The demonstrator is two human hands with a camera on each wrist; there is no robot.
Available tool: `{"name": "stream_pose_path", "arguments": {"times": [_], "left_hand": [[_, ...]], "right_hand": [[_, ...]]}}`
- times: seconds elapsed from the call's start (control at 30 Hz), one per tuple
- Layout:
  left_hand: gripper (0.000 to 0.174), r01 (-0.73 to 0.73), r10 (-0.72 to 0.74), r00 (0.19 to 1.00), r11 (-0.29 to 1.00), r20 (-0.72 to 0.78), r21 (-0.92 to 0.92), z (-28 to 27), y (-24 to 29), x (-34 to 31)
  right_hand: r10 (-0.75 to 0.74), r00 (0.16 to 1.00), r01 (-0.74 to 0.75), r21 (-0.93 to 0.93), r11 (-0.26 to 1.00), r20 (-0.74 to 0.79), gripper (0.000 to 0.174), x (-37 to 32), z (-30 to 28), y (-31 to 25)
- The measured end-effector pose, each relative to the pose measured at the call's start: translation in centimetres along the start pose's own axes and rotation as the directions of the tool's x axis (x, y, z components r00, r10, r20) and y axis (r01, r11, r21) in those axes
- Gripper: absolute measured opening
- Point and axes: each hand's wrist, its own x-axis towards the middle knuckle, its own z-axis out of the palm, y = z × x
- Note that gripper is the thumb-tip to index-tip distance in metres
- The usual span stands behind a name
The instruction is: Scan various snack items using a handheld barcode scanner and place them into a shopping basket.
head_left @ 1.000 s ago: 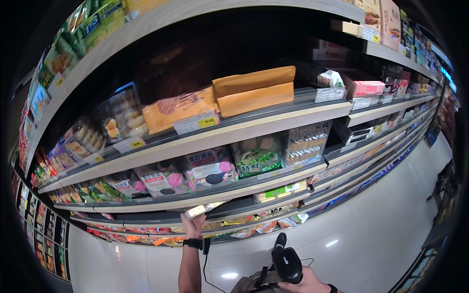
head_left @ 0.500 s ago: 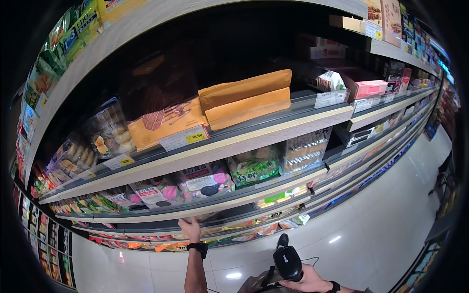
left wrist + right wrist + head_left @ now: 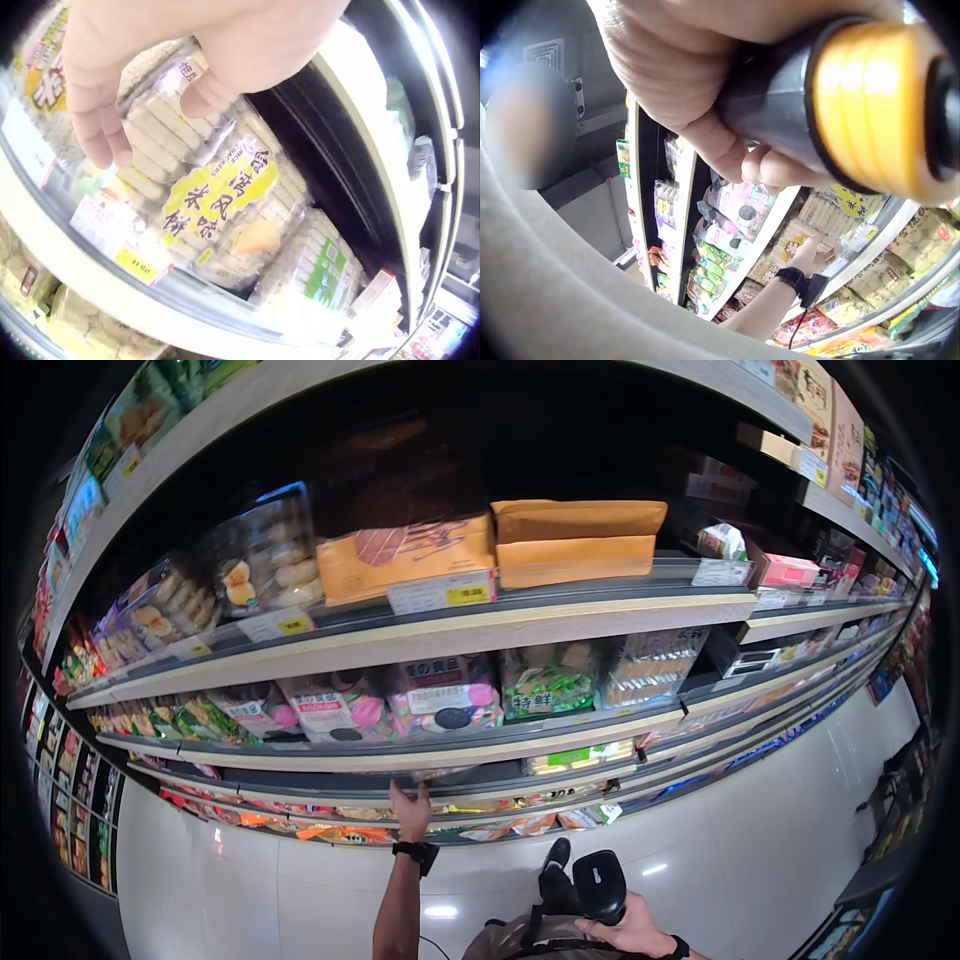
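Rice crackers (image 3: pixel 225 196) behind price tag (image 3: pixel 114 234)

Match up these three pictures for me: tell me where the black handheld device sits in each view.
Head: the black handheld device is at the bottom, right of centre, in the right grip.
Left wrist: not in it.
Right wrist: large at upper right, its orange-banded end nearest the right edge.
Shared landmark: the left grip, low and left of centre in head, across the top in left wrist, right of centre in right wrist.
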Motion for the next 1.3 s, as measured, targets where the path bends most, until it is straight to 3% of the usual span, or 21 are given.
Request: {"name": "stream_pose_path", "arguments": {"times": [0.07,0.13,0.23,0.3,0.33,0.4,0.5,0.53,0.6,0.67,0.7,0.73,0.8,0.87,0.93,0.97,1.07,1.13,1.17,1.23,1.3], "left_hand": [[0.058,0.172,-0.165,0.984,0.976,0.064,-0.135,-2.9,-3.0,-6.2],[0.043,0.445,-0.414,0.895,0.822,0.163,-0.355,-4.6,-0.2,-12.5],[0.037,0.529,-0.523,0.843,0.766,0.126,-0.365,-8.8,-2.1,-20.0],[0.036,0.579,-0.603,0.794,0.715,0.074,-0.392,-10.4,-2.5,-25.8],[0.036,0.565,-0.569,0.814,0.733,0.112,-0.379,-9.4,-1.8,-24.4],[0.036,0.569,-0.684,0.726,0.655,-0.071,-0.497,-12.3,-2.4,-32.8],[0.034,0.559,-0.746,0.627,0.630,-0.222,-0.540,-11.8,0.3,-36.7],[0.034,0.540,-0.758,0.576,0.634,-0.307,-0.553,-11.2,1.3,-38.8],[0.033,0.536,-0.793,0.478,0.604,-0.377,-0.589,-10.4,3.2,-42.9],[0.033,0.586,-0.810,0.440,0.587,-0.389,-0.559,-10.6,5.9,-47.9],[0.033,0.603,-0.796,0.432,0.605,-0.425,-0.521,-10.4,7.7,-50.0],[0.033,0.604,-0.768,0.474,0.639,-0.430,-0.477,-10.5,8.3,-50.4],[0.035,0.767,-0.744,0.363,0.580,-0.561,-0.273,-11.4,12.8,-55.5],[0.052,0.859,-0.514,0.416,0.492,-0.751,0.139,-11.7,11.4,-59.5],[0.068,0.872,-0.452,0.488,0.227,-0.747,0.433,-13.7,10.8,-62.2],[0.076,0.856,-0.517,0.500,0.173,-0.694,0.487,-14.9,9.0,-63.3],[0.028,0.733,-0.386,0.660,0.141,-0.644,0.666,-18.7,1.3,-65.4],[0.005,0.784,-0.521,0.581,0.151,-0.625,0.603,-18.0,0.7,-66.3],[0.013,0.734,-0.346,0.676,0.235,-0.651,0.637,-17.8,-0.6,-66.0],[0.011,0.713,-0.271,0.701,0.275,-0.659,0.645,-20.1,-3.4,-63.1],[0.007,0.690,-0.174,0.720,0.283,-0.672,0.666,-22.8,-3.9,-58.4]], "right_hand": [[0.065,0.995,-0.067,0.032,0.997,0.076,0.020,-0.3,0.8,1.1],[-0.024,0.986,0.062,-0.227,0.972,0.165,0.020,-0.3,0.6,1.3],[-0.084,0.958,0.175,-0.329,0.928,0.274,0.020,-1.0,2.4,2.7],[0.055,0.898,0.174,-0.466,0.867,0.437,0.020,-0.7,1.7,2.1],[0.076,0.897,0.195,-0.545,0.815,0.435,0.021,-0.3,1.4,1.8],[0.307,0.704,0.172,-0.573,0.801,0.641,0.035,1.2,1.2,2.0],[0.148,0.559,0.421,-0.433,0.797,0.816,0.039,4.8,1.3,1.8],[0.181,0.516,0.488,-0.460,0.742,0.837,0.042,5.7,0.7,2.1],[0.207,0.333,0.531,-0.364,0.765,0.920,0.045,8.6,1.8,2.3],[0.439,0.369,0.383,-0.565,0.731,0.819,0.046,9.5,4.8,1.9],[0.525,0.305,0.399,-0.607,0.687,0.795,0.047,10.9,5.8,2.3],[0.526,0.299,0.366,-0.605,0.707,0.796,0.043,11.5,7.4,2.0],[0.452,0.234,0.403,-0.509,0.761,0.861,0.032,11.6,10.7,1.9],[0.373,0.240,0.433,-0.443,0.785,0.896,0.030,11.8,13.5,2.0],[0.405,0.256,0.412,-0.478,0.776,0.878,0.030,10.1,14.6,1.7],[0.432,0.275,0.376,-0.509,0.774,0.859,0.030,9.2,15.3,1.8],[0.468,0.282,0.353,-0.544,0.761,0.838,0.029,5.9,16.4,3.1],[0.524,0.239,0.306,-0.575,0.758,0.818,0.026,4.8,15.9,3.3],[0.583,0.275,0.279,-0.644,0.712,0.764,0.025,4.0,16.1,3.6],[0.662,0.376,0.184,-0.752,0.633,0.649,0.022,0.9,17.6,4.4],[0.605,0.401,0.183,-0.707,0.683,0.688,0.021,-1.2,17.8,4.9]]}}
